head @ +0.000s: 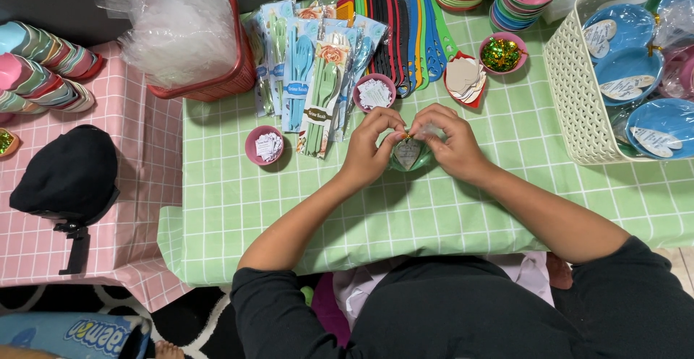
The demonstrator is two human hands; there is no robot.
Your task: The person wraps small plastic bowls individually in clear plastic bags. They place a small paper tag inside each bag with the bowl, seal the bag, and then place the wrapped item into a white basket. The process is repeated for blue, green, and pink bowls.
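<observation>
So my left hand [369, 153] is curled, fingertips pinching the top of a small green wrapped bowl [409, 158] with a heart-shaped paper tag, sitting on the checked green tablecloth [289, 207]. My right hand [452, 146] pinches the crinkly clear wrap too.

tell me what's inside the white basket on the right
The white basket holds blue bowls in clear wrap, each with a pale tag on top. Whatever lies beneath them is covered.
</observation>
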